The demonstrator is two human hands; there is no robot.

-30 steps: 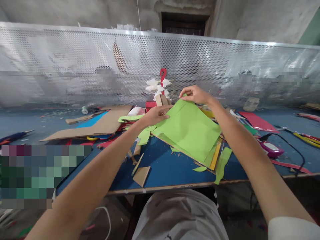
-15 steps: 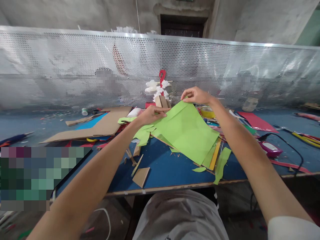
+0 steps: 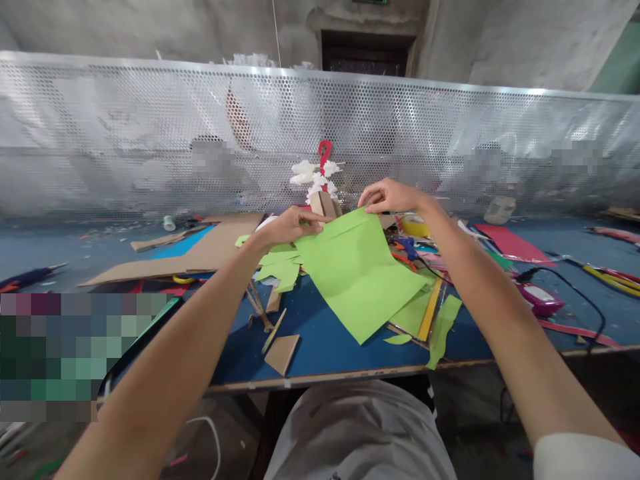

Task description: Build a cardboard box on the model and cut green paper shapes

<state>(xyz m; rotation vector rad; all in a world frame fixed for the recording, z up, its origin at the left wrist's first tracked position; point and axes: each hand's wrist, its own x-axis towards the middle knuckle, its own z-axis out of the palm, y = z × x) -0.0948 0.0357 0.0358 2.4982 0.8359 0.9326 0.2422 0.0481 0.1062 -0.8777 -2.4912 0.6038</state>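
A sheet of light green paper (image 3: 360, 273) spans the space between my hands, tilted above the blue table, with a crease near its top edge. My left hand (image 3: 293, 225) pinches its upper left corner, index finger stretched along the edge. At the upper right corner, the thumb and fingers of my right hand (image 3: 390, 195) close on the paper. Beneath the sheet lie more green paper (image 3: 413, 313) and a yellow strip (image 3: 431, 310). Green scraps (image 3: 280, 270) are by my left hand. A blue glue gun (image 3: 407, 248) shows to the right of the sheet.
A red hook-shaped piece with white cloud-like shapes (image 3: 325, 167) stands at the back before a perforated metal screen (image 3: 150, 133). Cardboard (image 3: 200, 250) lies left. To the right are a red sheet (image 3: 515, 243), a magenta device with a cord (image 3: 543, 299) and yellow-handled pliers (image 3: 613, 279).
Both hands have shifted slightly left with the green sheet. Its lower corner has swung left and toward me, away from the paper beneath, and the blue glue gun has come into view.
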